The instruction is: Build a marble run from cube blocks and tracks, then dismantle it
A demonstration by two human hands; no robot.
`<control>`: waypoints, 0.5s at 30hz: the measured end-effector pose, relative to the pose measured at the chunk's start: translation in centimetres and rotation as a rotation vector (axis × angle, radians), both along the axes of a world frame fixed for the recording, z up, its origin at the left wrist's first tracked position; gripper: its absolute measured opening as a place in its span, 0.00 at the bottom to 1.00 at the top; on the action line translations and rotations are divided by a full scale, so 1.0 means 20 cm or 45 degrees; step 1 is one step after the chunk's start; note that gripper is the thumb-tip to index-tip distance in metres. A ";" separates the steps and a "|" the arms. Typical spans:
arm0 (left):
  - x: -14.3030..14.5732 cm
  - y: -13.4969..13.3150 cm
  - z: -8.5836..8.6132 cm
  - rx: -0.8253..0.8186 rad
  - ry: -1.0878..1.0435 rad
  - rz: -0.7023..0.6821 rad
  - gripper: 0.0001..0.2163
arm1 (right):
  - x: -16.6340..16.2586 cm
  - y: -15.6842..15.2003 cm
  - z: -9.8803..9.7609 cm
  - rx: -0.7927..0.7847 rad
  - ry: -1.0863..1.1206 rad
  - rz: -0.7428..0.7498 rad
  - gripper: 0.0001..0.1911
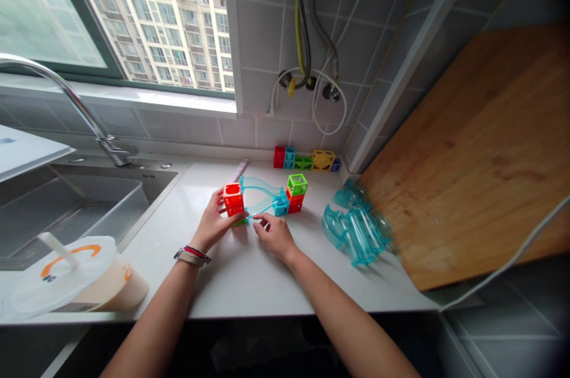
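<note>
My left hand (216,221) is wrapped round a stack of red toy blocks (234,200) with a green piece at its foot. Beside the stack, my right hand (274,235) has its fingers curled near the end of a lower clear blue track piece (262,207); whether it grips the track I cannot make out. An upper blue track (262,186) slopes from the red stack towards a second tower (295,194) of green, orange and red blocks. A blue block (280,206) joins that tower on its left.
Loose blue track pieces (358,229) lie on the right, by a wooden board (481,152). Several coloured blocks (303,162) line the back wall. On the left are a sink (155,188), a faucet (84,108) and a drink cup (80,274).
</note>
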State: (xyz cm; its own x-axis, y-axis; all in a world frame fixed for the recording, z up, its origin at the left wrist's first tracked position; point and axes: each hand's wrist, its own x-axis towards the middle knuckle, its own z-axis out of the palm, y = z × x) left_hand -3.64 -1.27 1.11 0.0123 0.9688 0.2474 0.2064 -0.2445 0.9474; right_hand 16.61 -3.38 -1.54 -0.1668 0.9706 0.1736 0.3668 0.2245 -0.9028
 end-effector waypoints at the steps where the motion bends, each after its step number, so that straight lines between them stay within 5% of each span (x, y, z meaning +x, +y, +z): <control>1: 0.01 0.00 -0.01 0.029 -0.006 0.032 0.42 | -0.01 -0.01 0.01 0.003 0.012 0.002 0.13; 6: 0.03 0.01 -0.07 0.126 -0.052 0.117 0.42 | 0.05 -0.12 0.15 0.135 0.048 0.072 0.15; 10: 0.05 0.02 -0.12 0.252 -0.108 0.184 0.38 | 0.32 -0.13 0.40 0.396 0.060 0.102 0.14; 15: 0.05 0.02 -0.13 0.468 -0.181 0.400 0.33 | 0.69 0.35 0.68 0.430 -0.181 -0.282 0.22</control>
